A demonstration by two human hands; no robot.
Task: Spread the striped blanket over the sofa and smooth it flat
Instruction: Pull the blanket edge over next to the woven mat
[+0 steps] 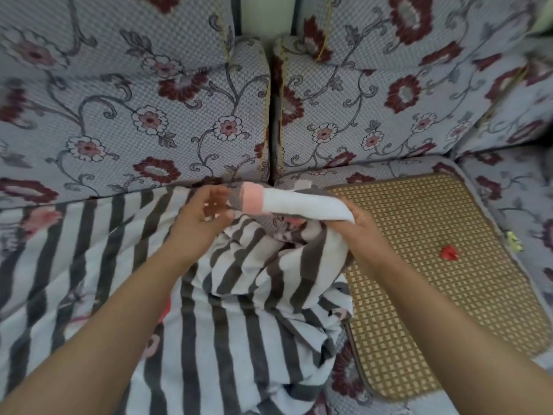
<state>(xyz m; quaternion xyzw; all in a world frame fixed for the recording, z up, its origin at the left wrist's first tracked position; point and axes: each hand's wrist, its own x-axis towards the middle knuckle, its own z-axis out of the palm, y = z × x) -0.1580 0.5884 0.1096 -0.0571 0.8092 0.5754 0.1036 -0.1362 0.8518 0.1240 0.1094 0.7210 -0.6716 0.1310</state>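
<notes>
**Gripping a blanket edge over a floral sofa**

Standing at the sofa (125, 115), a person reaches both bare arms forward over the seat. The striped blanket (239, 310), grey and white bands with pinkish flower patches, lies over the left seat cushion and hangs down the front, bunched into folds in the middle near the gap between the two back cushions. Left part of it lies fairly flat; the centre is crumpled.

Right hand (356, 226) is closed around a rolled-up edge of the blanket, fingers wrapped under the fabric. The held edge (299, 203) sticks out leftward as a white tube with a pink band at its end, raised above the heap.

Left hand (206, 211) is blurred, fingers spread and loosely curled, palm roughly toward the pink end of the roll. It sits just beside that end; cannot tell whether it touches or holds any cloth.

Right seat carries a woven bamboo-style mat (449, 265), uncovered, the blanket's right border just overlapping its left side. A small red scrap (449, 253) lies on the mat, well apart from the hands. A tiny yellow-green object (514, 239) sits past the mat's right border; too small to identify.
</notes>
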